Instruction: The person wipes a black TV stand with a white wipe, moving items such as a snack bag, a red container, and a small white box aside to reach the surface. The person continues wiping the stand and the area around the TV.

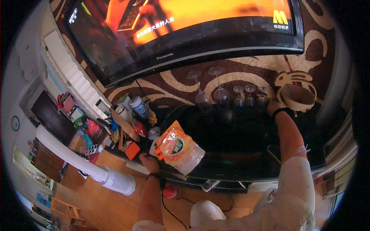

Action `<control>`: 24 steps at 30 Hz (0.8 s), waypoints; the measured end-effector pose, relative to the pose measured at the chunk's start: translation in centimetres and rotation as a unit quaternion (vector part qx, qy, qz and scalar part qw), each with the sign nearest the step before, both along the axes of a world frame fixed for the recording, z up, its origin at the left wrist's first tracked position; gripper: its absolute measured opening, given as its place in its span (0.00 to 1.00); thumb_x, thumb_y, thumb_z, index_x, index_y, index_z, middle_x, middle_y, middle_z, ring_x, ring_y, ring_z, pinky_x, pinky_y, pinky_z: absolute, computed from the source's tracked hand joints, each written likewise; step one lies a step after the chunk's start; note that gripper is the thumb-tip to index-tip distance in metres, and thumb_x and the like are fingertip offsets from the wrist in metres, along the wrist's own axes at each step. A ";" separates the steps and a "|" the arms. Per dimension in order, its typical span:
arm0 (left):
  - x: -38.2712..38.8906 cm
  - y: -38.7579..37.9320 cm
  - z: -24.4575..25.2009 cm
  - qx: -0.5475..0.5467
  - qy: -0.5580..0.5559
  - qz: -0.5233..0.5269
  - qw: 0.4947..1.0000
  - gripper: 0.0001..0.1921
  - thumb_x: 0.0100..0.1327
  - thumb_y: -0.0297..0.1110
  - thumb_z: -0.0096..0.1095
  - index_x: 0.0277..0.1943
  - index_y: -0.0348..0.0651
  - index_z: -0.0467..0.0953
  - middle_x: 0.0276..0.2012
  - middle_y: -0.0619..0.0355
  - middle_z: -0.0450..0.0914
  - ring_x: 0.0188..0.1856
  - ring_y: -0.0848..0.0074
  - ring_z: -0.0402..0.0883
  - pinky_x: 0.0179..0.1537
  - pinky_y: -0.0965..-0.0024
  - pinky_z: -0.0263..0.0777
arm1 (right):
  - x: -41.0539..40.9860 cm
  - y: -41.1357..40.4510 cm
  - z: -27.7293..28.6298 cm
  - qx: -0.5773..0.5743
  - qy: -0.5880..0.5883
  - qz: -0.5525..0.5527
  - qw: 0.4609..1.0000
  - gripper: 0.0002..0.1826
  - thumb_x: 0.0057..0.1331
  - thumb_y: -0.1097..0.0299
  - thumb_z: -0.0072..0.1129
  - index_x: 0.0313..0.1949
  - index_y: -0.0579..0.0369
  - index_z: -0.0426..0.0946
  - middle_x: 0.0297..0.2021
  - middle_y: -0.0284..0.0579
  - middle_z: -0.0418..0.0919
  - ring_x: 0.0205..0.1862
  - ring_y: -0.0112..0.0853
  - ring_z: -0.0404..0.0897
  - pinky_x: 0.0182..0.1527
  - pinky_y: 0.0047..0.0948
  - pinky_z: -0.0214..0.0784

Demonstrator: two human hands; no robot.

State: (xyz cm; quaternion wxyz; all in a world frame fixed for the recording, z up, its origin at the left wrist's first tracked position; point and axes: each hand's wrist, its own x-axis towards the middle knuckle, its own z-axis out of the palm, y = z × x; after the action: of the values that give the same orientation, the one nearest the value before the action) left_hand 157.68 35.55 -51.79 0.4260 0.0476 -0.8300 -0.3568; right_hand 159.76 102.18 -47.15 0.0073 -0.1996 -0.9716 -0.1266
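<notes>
At the front edge of a glossy black cabinet top (245, 135), my left hand (149, 163) is curled beside an orange and white spouted pouch (180, 148); whether it grips anything is unclear. An orange box (132, 150) lies just left of it. My right hand (274, 108) reaches to the back of the cabinet, by a small stemmed glass (262, 96). Its fingers are partly hidden, so a hold on the glass cannot be made out. Two similar small glasses (238, 98) and two larger wine glasses (222, 98) stand upside down in the same row.
A rabbit-shaped basket (297, 93) is right of my right hand. Behind hangs a Panasonic television (185, 55). Blue-and-white jar (139, 106), paper goods and packets crowd the left end. A white tower fan (115, 180) stands on the wooden floor, near a black cable (170, 208).
</notes>
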 end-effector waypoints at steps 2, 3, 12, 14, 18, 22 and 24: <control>0.1 0.1 0.1 -0.001 -0.015 0.007 1.000 0.07 0.54 0.17 0.44 0.36 0.34 0.64 0.34 0.46 0.66 0.39 0.58 0.67 0.45 0.63 0.62 | -0.1 -0.1 0.7 -0.024 -0.022 -0.017 0.999 0.17 0.62 0.65 0.43 0.45 0.60 0.75 0.44 0.53 0.78 0.45 0.43 0.79 0.45 0.43 0.71; 0.1 0.2 0.1 -0.004 -0.008 0.011 1.000 0.06 0.54 0.17 0.43 0.36 0.34 0.64 0.34 0.46 0.66 0.39 0.58 0.67 0.45 0.63 0.62 | -0.2 -0.1 1.0 -0.045 -0.028 -0.025 0.998 0.18 0.63 0.64 0.43 0.46 0.59 0.75 0.45 0.51 0.78 0.45 0.43 0.79 0.45 0.44 0.71; 0.1 0.0 -0.1 0.039 0.004 -0.036 0.999 0.07 0.55 0.17 0.42 0.37 0.35 0.63 0.34 0.47 0.66 0.39 0.60 0.67 0.45 0.64 0.62 | -1.2 1.5 -1.8 0.006 0.169 0.004 0.986 0.16 0.63 0.67 0.42 0.45 0.53 0.78 0.43 0.49 0.79 0.46 0.41 0.79 0.46 0.42 0.72; 0.0 -0.2 -0.3 0.061 0.013 -0.071 0.996 0.07 0.55 0.18 0.43 0.38 0.34 0.63 0.34 0.47 0.65 0.39 0.59 0.67 0.47 0.63 0.62 | -1.8 2.5 -2.3 0.027 -0.078 -0.010 0.997 0.15 0.63 0.69 0.43 0.46 0.56 0.76 0.42 0.50 0.79 0.45 0.42 0.79 0.45 0.42 0.72; -0.7 -0.8 -0.5 -0.001 -0.023 -0.043 0.999 0.07 0.55 0.19 0.43 0.38 0.33 0.63 0.35 0.47 0.66 0.40 0.59 0.67 0.48 0.63 0.61 | -1.4 2.6 -3.3 -0.067 0.075 0.005 0.995 0.12 0.61 0.68 0.45 0.39 0.59 0.76 0.39 0.55 0.79 0.41 0.44 0.80 0.42 0.41 0.72; -0.8 -0.9 -0.7 0.043 -0.036 -0.030 0.998 0.07 0.57 0.19 0.43 0.39 0.32 0.64 0.37 0.46 0.67 0.41 0.58 0.67 0.49 0.62 0.61 | 1.2 0.7 -2.5 -0.072 0.080 0.046 0.993 0.12 0.59 0.68 0.46 0.38 0.60 0.75 0.38 0.56 0.79 0.41 0.46 0.79 0.42 0.42 0.72; -0.6 -0.9 -0.6 -0.015 -0.012 -0.032 0.999 0.06 0.58 0.20 0.44 0.39 0.32 0.64 0.38 0.46 0.67 0.42 0.59 0.67 0.49 0.63 0.61 | 2.4 -0.7 -1.6 -0.140 0.083 0.043 0.986 0.12 0.58 0.70 0.47 0.38 0.61 0.75 0.37 0.55 0.79 0.41 0.47 0.79 0.42 0.43 0.72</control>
State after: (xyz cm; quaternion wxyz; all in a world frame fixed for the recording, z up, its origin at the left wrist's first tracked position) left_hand 157.08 34.67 -52.41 0.4054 0.0191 -0.8411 -0.3574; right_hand 162.14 101.49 -48.73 0.0656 -0.1667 -0.9834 0.0278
